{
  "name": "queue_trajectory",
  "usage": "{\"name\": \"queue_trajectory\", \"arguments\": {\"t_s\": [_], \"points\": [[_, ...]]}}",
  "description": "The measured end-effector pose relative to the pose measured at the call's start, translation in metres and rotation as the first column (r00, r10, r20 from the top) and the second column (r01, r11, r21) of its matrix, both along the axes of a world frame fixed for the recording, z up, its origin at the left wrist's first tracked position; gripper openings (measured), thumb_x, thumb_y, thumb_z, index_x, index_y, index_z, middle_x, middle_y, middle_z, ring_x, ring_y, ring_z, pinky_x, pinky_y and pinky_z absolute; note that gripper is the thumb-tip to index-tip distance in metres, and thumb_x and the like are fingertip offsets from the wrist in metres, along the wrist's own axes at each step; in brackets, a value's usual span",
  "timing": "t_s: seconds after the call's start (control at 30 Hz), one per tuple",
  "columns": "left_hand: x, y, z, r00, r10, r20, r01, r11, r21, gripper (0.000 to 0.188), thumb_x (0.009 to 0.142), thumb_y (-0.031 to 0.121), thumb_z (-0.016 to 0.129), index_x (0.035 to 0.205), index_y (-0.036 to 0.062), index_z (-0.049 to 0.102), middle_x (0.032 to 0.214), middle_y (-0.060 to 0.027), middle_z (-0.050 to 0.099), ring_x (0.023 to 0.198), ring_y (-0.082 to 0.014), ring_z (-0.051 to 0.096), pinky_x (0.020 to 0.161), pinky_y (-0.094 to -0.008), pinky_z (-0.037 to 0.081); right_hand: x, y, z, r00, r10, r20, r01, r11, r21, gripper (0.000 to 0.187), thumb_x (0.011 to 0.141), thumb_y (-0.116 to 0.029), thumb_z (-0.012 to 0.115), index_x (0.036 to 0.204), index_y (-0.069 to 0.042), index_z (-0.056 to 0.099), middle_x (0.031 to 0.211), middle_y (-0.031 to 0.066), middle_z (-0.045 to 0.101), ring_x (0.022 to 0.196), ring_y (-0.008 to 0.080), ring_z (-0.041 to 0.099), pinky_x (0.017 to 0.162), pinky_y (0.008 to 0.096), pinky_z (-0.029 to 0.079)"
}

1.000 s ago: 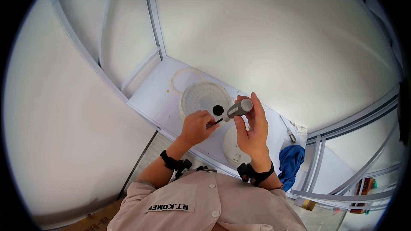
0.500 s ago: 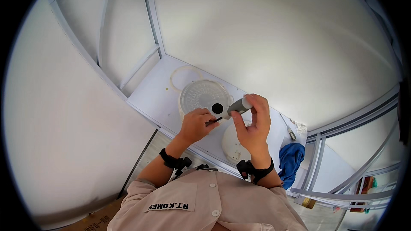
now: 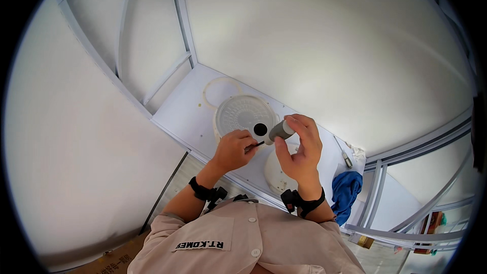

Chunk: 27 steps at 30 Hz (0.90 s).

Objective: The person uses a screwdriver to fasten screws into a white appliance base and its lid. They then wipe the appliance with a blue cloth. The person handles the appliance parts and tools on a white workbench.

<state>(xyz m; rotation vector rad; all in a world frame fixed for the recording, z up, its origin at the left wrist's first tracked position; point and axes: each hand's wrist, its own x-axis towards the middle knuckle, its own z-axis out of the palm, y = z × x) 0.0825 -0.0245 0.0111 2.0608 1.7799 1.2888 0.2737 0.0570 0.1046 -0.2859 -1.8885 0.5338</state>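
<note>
My right hand point(image 3: 303, 153) grips a grey cylindrical handle with pale ends point(image 3: 280, 131), held tilted between thumb and fingers; it looks like a screwdriver. From its lower left end a thin dark rod point(image 3: 258, 144) runs to my left hand point(image 3: 234, 149), whose fingers are pinched round it. Whether rod and handle are one piece, I cannot tell. Just beyond my hands lies a round white lid-like part point(image 3: 238, 112) with a ribbed pattern and a black disc point(image 3: 260, 129). Partly hidden under my right hand is a second rounded white part point(image 3: 274, 172).
A pale ring point(image 3: 205, 94) lies at the back left of the white table point(image 3: 177, 104). To the right rest another screwdriver point(image 3: 347, 160), a crumpled white scrap point(image 3: 358, 152) and a blue cloth point(image 3: 347, 190) at the edge. Metal frame posts point(image 3: 182, 20) and white panels surround the table.
My right hand has tipped the handle slightly steeper, and its fingers have shifted on it. My left hand has stayed almost in place, pinching the rod.
</note>
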Motion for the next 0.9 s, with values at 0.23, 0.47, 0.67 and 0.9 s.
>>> {"name": "queue_trajectory", "arguments": {"t_s": [0.23,0.47,0.67,0.9], "points": [[0.000,0.001,0.001,1.000,0.021,-0.023,-0.021,1.000,-0.009,0.016,0.079,0.012,0.085,0.079,0.0068,0.070,0.081,-0.0050,0.066,0.073,-0.0280,0.065,0.065,-0.0402,0.053,-0.009,-0.004,0.015,0.996,-0.071,0.056,0.070,0.997,0.026,0.064,0.080,0.003,0.081,0.141,-0.001,0.062,0.129,0.0213,0.067,0.108,0.0351,0.071,0.093,0.0405,0.058],[0.001,0.003,0.003,1.000,0.013,-0.018,-0.013,1.000,-0.005,0.018,0.079,0.013,0.086,0.079,0.0071,0.069,0.081,-0.0046,0.066,0.073,-0.0271,0.065,0.064,-0.0402,0.052,-0.008,0.000,-0.004,0.999,0.040,0.025,-0.033,0.968,-0.249,0.073,0.086,0.008,0.074,0.154,-0.002,0.049,0.139,0.0215,0.063,0.118,0.0326,0.070,0.098,0.0399,0.057],[0.000,0.003,0.002,0.999,0.011,-0.034,-0.012,1.000,-0.013,0.021,0.080,0.014,0.086,0.080,0.0074,0.067,0.081,-0.0042,0.067,0.073,-0.0270,0.065,0.063,-0.0403,0.052,-0.005,-0.004,0.009,0.993,0.063,0.103,-0.032,0.959,-0.281,0.074,0.092,0.009,0.070,0.159,-0.002,0.041,0.137,0.0220,0.064,0.118,0.0277,0.070,0.101,0.0391,0.058],[0.003,0.002,0.006,0.995,0.042,0.087,-0.038,0.998,-0.045,0.020,0.084,0.015,0.086,0.085,0.0053,0.068,0.084,-0.0059,0.067,0.070,-0.0250,0.068,0.062,-0.0377,0.054,-0.001,-0.004,-0.003,0.995,-0.001,-0.101,-0.041,0.911,-0.410,0.077,0.096,0.003,0.071,0.162,-0.002,0.033,0.134,0.0226,0.065,0.112,0.0253,0.071,0.095,0.0373,0.060]]}}
